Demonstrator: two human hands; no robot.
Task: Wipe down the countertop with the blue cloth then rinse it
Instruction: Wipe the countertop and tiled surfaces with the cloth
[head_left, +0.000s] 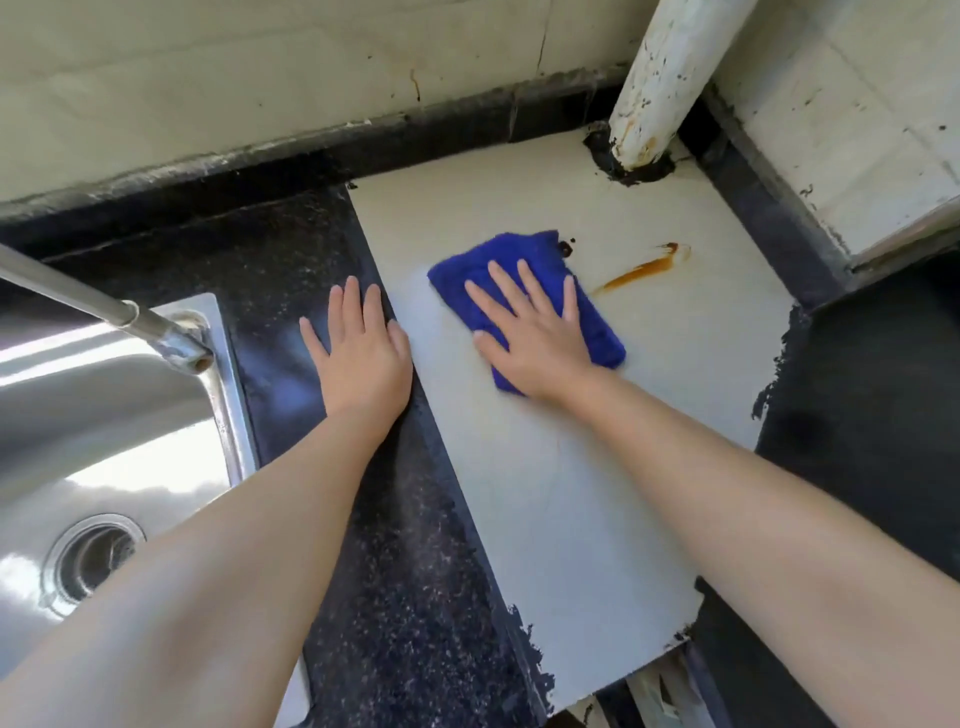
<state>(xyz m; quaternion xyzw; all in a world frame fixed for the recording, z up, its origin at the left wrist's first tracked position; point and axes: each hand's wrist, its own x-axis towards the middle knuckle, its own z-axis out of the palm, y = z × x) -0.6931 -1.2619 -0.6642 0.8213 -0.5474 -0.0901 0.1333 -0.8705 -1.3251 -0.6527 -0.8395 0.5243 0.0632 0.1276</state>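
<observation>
Right of the sink (104, 395) | blue cloth (524, 301) flat on pale countertop (571, 493) | right hand (530, 332) presses it, fingers straight and spread, to scrub | brown smear (641, 267) beyond cloth, farther from sink | left hand (358, 348) flat, fingers straight, likely bracing.

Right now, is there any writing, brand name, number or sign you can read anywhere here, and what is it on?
None: no text shows anywhere in this view.
The blue cloth under the right hand shows no tag or label.
The sink, faucet, white pipe and countertop carry no lettering, only stains and chipped paint.
</observation>
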